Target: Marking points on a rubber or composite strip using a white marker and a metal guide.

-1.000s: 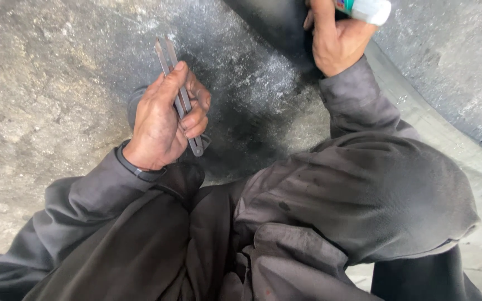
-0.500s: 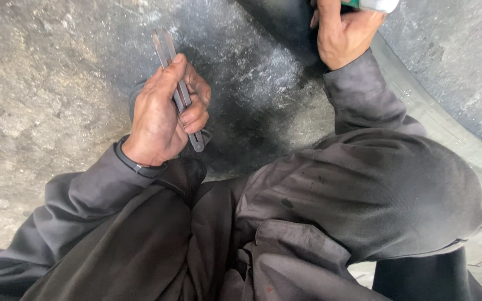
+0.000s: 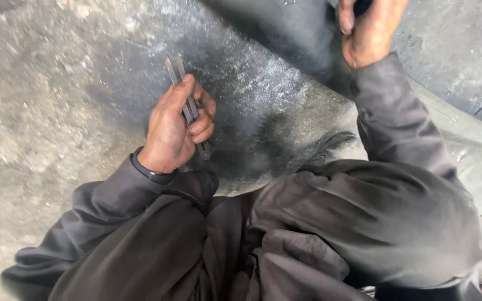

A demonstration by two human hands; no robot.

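Observation:
My left hand (image 3: pixel 175 129) is closed around two thin grey metal rods (image 3: pixel 174 70), which stick out above my thumb and below my fingers. A dark band sits on that wrist. My right hand (image 3: pixel 370 29) is raised at the top edge of the view and curls around a dark object (image 3: pixel 362 5) that is mostly out of frame; what it is cannot be told. Both arms wear dark grey sleeves, and my bent knees in dark trousers fill the lower half of the picture.
Rough, stained concrete floor (image 3: pixel 40 100) lies to the left. A large dark curved surface (image 3: pixel 274 83) with pale scuffs sits in front of me, and its pale rim (image 3: pixel 464 125) curves down the right side.
My right hand has moved up, and the white and teal object it held has left the view. My left hand keeps the rods, nearly still.

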